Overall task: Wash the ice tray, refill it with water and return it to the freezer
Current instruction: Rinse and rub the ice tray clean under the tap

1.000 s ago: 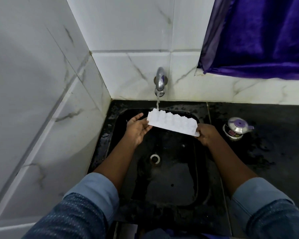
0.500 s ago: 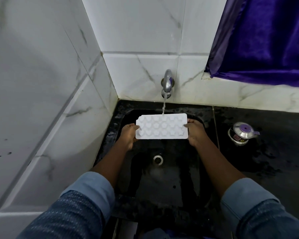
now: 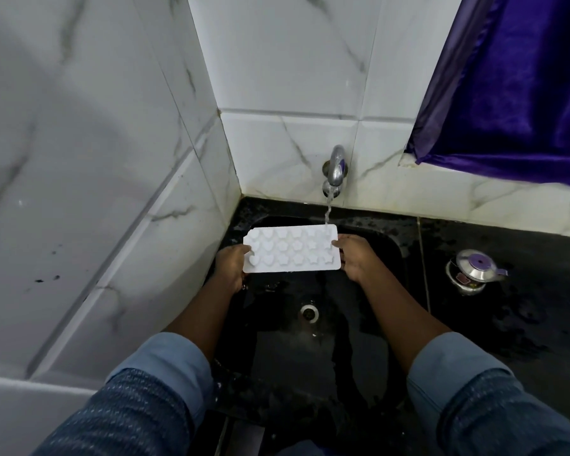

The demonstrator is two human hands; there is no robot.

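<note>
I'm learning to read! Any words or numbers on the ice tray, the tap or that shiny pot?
No words can be read.
On the ice tray: only heart and star shapes.
On the tap: nothing.
On the shiny pot: a label, too blurred to read.

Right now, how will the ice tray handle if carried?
Tray likely slippery: tap water hits its right end. Seems stiff: left hand and right hand hold only its ends, yet it lies flat. May spill if tilted.
</note>
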